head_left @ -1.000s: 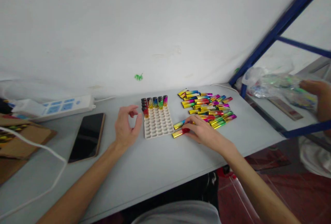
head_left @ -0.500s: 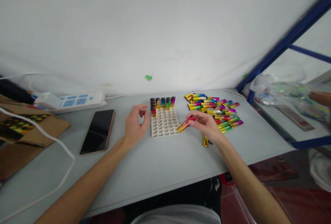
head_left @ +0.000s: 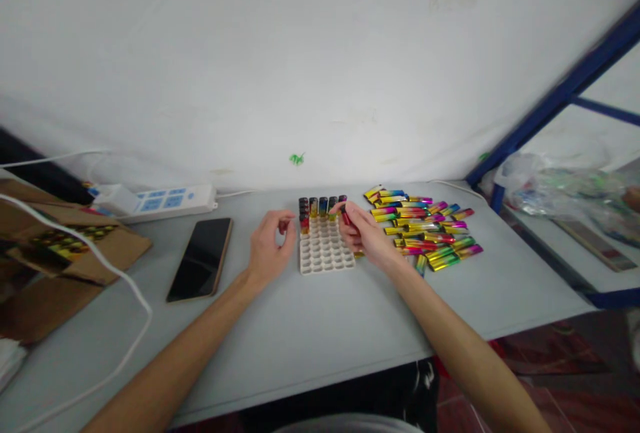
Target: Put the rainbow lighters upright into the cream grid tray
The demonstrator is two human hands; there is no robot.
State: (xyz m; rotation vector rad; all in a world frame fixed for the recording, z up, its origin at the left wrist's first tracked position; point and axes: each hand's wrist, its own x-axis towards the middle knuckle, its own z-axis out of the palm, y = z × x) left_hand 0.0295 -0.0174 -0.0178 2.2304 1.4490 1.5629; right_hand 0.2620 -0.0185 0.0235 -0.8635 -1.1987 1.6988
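A white tray point(head_left: 327, 263) with rows of holes lies on the table, and several lighters point(head_left: 305, 219) with black tops stand upright in its back rows and left column. My right hand point(head_left: 367, 236) is over the tray's right side, its fingers closed on a red lighter point(head_left: 345, 215), most of which the hand hides. Just left of the tray, my left hand point(head_left: 270, 245) is curled with a gap between thumb and fingers, and nothing shows in it. To the right lies a loose pile of shiny multicoloured lighters point(head_left: 425, 227).
A phone point(head_left: 200, 259) lies left of my left hand. Behind it are a white power strip point(head_left: 173, 201) and, at far left, an open cardboard box point(head_left: 75, 286). A white cable point(head_left: 125, 279) crosses the table's left side. A blue metal frame point(head_left: 555, 103) stands at right.
My right hand has moved left and back with the red lighter, from beside the tray to over it. The lighter is now tilted more upright. The view has shifted slightly.
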